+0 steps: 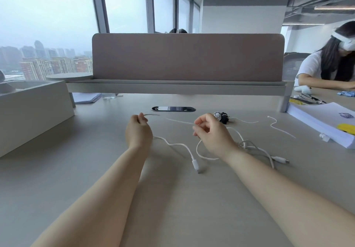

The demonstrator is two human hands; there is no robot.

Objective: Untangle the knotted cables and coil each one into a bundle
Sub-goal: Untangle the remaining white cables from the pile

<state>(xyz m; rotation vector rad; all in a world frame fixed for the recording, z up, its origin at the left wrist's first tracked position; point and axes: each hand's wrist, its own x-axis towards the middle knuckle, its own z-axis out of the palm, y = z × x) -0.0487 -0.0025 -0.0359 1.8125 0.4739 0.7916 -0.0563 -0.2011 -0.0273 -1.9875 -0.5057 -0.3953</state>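
My left hand (138, 129) hovers just above the pale grey bench (96, 170). Its thumb and forefinger pinch a thin white cable (152, 114) near its free end, and the short tip pokes out to the right of my fingers. From there the strand runs in a slack, blurred line across to my right hand (211, 133), whose curled fingers pinch it at their tips.

Lower down, a thicker white charging lead (182, 146) curves over the bench from beneath my left hand to a white plug (196, 165) lying between my wrists. More white loops pass under my right wrist into a loose white tangle (247, 145) on the bench. A lead from that tangle ends in a second white plug with a metal tip (282, 160) further right. I cannot tell whether the strand I hold joins that tangle.

Just behind my right hand sits a small black-and-white bundle of cord (221, 116). Further right a separate wavy white cord (271, 125) lies flat, near a stack of white paper (322, 123). A dark oval cable port (173, 109) is set in the bench below a brown fabric partition screen (188, 56).
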